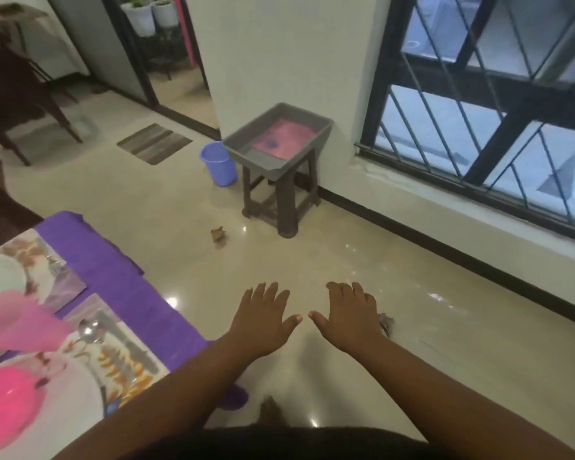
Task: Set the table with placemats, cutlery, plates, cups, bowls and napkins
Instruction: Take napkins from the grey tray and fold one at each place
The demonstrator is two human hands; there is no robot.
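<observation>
The pink sheet (281,141), maybe a placemat or napkin, lies flat in the grey tray (273,171) on the brown stool (279,200) at centre frame, well ahead of me. My left hand (261,318) and right hand (349,318) hang over the floor, fingers spread, each grip wide and holding nothing. I judge I should reach over the rim and lift it flat. The worktop (136,293) at lower left already carries plates (0,275), a spoon (88,328) and a pink bowl (7,403).

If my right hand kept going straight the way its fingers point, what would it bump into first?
Probably nothing soon. Your right hand is open over bare floor, and beyond that stands the wall under the window. Depth is hard to judge.
</observation>
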